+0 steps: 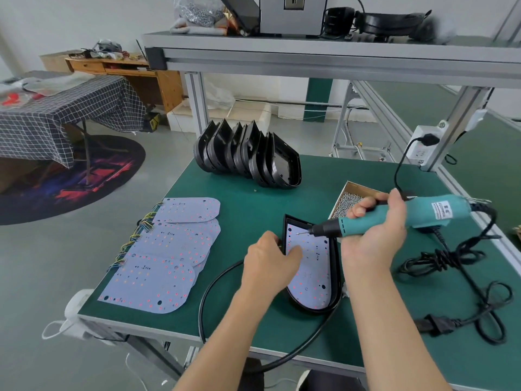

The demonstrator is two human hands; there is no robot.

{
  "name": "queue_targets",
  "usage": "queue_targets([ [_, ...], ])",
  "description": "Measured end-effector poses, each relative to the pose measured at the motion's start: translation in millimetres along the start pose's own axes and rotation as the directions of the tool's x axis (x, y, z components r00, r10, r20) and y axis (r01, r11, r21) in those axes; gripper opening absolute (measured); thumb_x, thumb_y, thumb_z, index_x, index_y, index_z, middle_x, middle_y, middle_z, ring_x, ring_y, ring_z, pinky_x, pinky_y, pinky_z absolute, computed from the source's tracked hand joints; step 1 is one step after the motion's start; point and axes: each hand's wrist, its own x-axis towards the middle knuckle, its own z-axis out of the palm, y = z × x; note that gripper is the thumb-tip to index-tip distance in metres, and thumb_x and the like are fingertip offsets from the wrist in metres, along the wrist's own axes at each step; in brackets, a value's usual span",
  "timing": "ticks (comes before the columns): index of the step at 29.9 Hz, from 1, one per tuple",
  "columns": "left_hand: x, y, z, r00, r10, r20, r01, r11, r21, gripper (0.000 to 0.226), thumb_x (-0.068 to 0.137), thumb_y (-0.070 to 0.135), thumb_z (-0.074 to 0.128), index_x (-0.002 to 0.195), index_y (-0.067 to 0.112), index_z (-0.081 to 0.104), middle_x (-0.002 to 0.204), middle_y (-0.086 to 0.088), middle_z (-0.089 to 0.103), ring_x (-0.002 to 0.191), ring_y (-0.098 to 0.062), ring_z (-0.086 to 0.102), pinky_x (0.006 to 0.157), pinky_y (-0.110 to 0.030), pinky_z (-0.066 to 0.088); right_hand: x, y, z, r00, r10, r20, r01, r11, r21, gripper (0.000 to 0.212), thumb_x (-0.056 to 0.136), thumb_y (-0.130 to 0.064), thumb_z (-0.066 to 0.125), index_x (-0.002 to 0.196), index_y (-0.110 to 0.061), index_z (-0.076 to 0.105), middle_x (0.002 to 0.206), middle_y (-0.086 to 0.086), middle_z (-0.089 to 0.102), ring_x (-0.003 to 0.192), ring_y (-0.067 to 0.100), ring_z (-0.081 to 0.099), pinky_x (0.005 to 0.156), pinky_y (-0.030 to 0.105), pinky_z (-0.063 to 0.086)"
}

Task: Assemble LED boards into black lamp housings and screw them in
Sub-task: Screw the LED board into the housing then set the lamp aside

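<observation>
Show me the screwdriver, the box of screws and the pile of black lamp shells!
screwdriver [394, 214]: head view, teal handle.
box of screws [348, 200]: head view, screws inside.
pile of black lamp shells [248, 155]: head view, middle shell.

left hand [269, 263]: forearm extended, palm down, fingers curled over an edge
right hand [375, 230]: raised, fingers wrapped tight in a grip
</observation>
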Motion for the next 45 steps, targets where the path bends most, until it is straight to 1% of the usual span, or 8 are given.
queue_targets([
  [4, 19.7, -0.6, 3.4, 0.997, -0.036, 0.073, 0.041, 0.996, -0.075, 0.036, 0.086, 0.040, 0.068, 0.074, 0.014, 0.045, 0.069, 0.003, 0.052, 0.060, -0.019, 0.047, 0.051, -0.027, 0.034, 6.2, 12.0, 3.8, 0.999, -0.041, 0.020, 0.042, 0.997, -0.063, 0.028, 0.096, -0.026, 0.066, 0.069, -0.019, 0.061, 0.063, 0.005, 0.054, 0.050, 0.017, 0.044, 0.053, 0.027, 0.037],
  [9, 26.3, -6.0, 8.0, 0.996, -0.062, 0.065, 0.071, 0.987, -0.146, 0.039, 0.083, 0.027, 0.067, 0.064, 0.018, 0.035, 0.053, 0.006, 0.037, 0.039, -0.013, 0.027, 0.034, -0.017, 0.020, 11.5, 21.5, 5.9, 0.998, -0.063, 0.025, 0.065, 0.990, -0.124, 0.020, 0.090, -0.024, 0.070, 0.080, -0.015, 0.056, 0.063, 0.006, 0.058, 0.048, 0.019, 0.046, 0.052, 0.027, 0.039],
  [20, 25.7, -8.7, 15.0, 0.999, -0.040, 0.009, 0.041, 0.986, -0.159, 0.044, 0.082, 0.024, 0.069, 0.059, 0.017, 0.031, 0.037, 0.012, 0.026, 0.034, -0.015, 0.025, 0.031, -0.019, 0.020, 11.5, 27.1, 1.9, 0.988, -0.113, 0.107, 0.130, 0.976, -0.173, 0.019, 0.089, -0.023, 0.071, 0.072, -0.023, 0.063, 0.063, 0.005, 0.059, 0.046, 0.020, 0.048, 0.053, 0.031, 0.039],
  [31, 18.8, -2.7, 12.4, 0.998, 0.013, -0.054, -0.019, 0.995, -0.100, 0.041, 0.083, 0.026, 0.065, 0.063, 0.016, 0.031, 0.050, 0.007, 0.032, 0.033, -0.014, 0.032, 0.031, -0.016, 0.019, 11.9, 27.0, 4.1, 0.985, -0.123, 0.123, 0.145, 0.971, -0.188, 0.024, 0.089, -0.026, 0.070, 0.086, -0.009, 0.053, 0.062, 0.009, 0.055, 0.045, 0.021, 0.046, 0.052, 0.029, 0.040],
  [35, 15.9, -0.4, 11.4, 0.997, 0.022, -0.070, -0.027, 0.997, -0.069, 0.041, 0.084, 0.029, 0.065, 0.064, 0.016, 0.032, 0.051, 0.006, 0.034, 0.046, -0.018, 0.029, 0.036, -0.023, 0.024, 10.0, 24.8, 6.1, 0.982, -0.129, 0.139, 0.154, 0.970, -0.190, 0.021, 0.092, -0.023, 0.068, 0.084, -0.009, 0.055, 0.062, 0.010, 0.055, 0.045, 0.020, 0.047, 0.051, 0.028, 0.040],
  [38, 13.4, 2.3, 10.3, 0.997, 0.025, -0.069, -0.029, 0.997, -0.071, 0.038, 0.084, 0.028, 0.064, 0.065, 0.015, 0.033, 0.052, 0.005, 0.037, 0.048, -0.025, 0.040, 0.043, -0.024, 0.029, 7.1, 22.9, 7.9, 0.980, -0.126, 0.156, 0.154, 0.971, -0.183, 0.020, 0.091, -0.023, 0.068, 0.081, -0.011, 0.056, 0.063, 0.008, 0.057, 0.045, 0.020, 0.046, 0.051, 0.027, 0.039],
  [41, 10.7, 5.4, 9.1, 0.997, 0.033, -0.068, -0.038, 0.997, -0.072, 0.035, 0.084, 0.028, 0.062, 0.067, 0.014, 0.035, 0.056, 0.001, 0.043, 0.061, -0.039, 0.064, 0.050, -0.029, 0.040, 4.3, 20.7, 10.4, 0.973, -0.139, 0.182, 0.173, 0.968, -0.182, 0.020, 0.090, -0.024, 0.067, 0.082, -0.011, 0.055, 0.062, 0.007, 0.057, 0.046, 0.021, 0.046, 0.051, 0.027, 0.039],
  [45, 7.3, 7.9, 8.0, 0.995, 0.051, -0.086, -0.056, 0.997, -0.053, 0.032, 0.085, 0.029, 0.060, 0.066, 0.013, 0.039, 0.058, -0.002, 0.050, 0.066, -0.037, 0.068, 0.055, -0.033, 0.047, -0.6, 18.0, 13.1, 0.964, -0.172, 0.204, 0.213, 0.956, -0.201, 0.020, 0.090, -0.024, 0.067, 0.083, -0.010, 0.054, 0.061, 0.007, 0.059, 0.045, 0.022, 0.046, 0.052, 0.028, 0.040],
])
